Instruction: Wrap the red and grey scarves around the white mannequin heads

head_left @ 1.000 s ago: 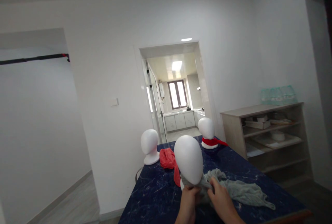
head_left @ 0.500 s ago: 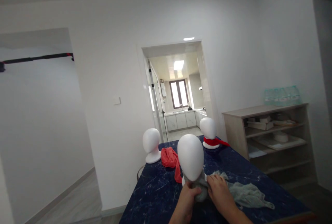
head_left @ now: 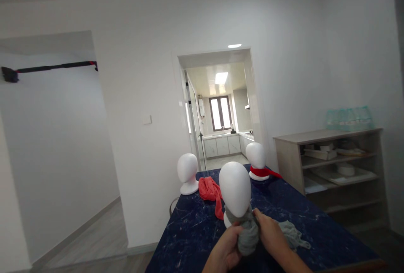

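A white mannequin head (head_left: 235,188) stands upright on the table in front of me. Round its neck lies a grey-green scarf (head_left: 248,237), bunched up at the front. My left hand (head_left: 229,245) is closed on the bunched cloth from the left, its thumb on top. On the other side my right hand (head_left: 268,228) grips the same scarf close to the neck; its fingers are partly hidden. The scarf's loose end trails over the table behind my right wrist.
Further back on the dark blue marbled table (head_left: 186,231) stand a bare white mannequin head (head_left: 187,172) at left and another (head_left: 255,156) wearing a red scarf (head_left: 259,172). A coral scarf (head_left: 208,191) lies between. A shelf unit (head_left: 288,155) stands at right.
More of the grey-green scarf is now gathered at the front of the neck, and less lies spread on the table. The view has shifted slightly left.
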`<action>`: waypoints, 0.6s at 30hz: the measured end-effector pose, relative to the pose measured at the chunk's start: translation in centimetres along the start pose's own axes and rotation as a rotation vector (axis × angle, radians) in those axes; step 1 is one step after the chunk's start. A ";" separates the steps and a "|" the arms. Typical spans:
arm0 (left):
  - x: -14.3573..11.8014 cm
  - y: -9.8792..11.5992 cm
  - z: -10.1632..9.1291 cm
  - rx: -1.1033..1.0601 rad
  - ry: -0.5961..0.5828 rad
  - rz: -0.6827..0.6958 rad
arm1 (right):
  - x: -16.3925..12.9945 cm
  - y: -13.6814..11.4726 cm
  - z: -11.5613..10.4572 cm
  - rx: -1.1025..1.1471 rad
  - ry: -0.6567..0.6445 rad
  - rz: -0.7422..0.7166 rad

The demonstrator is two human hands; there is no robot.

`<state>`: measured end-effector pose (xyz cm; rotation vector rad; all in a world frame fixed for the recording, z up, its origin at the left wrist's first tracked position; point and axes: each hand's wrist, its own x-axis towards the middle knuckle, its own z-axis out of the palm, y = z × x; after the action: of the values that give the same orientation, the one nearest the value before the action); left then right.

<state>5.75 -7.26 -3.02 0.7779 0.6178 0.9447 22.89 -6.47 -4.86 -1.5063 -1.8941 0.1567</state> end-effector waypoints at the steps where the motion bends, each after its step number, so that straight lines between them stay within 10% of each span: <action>1: 0.1 -0.3 0.2 -0.015 0.004 0.019 | -0.5 -0.1 0.0 0.058 0.003 0.013; 9: 0.2 -1.2 1.3 -0.139 0.033 0.017 | -5.9 -0.5 0.2 0.013 0.076 -0.223; 18: 0.1 -0.8 0.7 -0.130 0.132 0.035 | -5.2 -2.6 -3.1 0.328 0.072 -0.178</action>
<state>6.70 -7.65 -3.33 0.6161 0.6521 1.0640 23.00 -12.96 -3.58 -1.1063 -1.8309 0.3114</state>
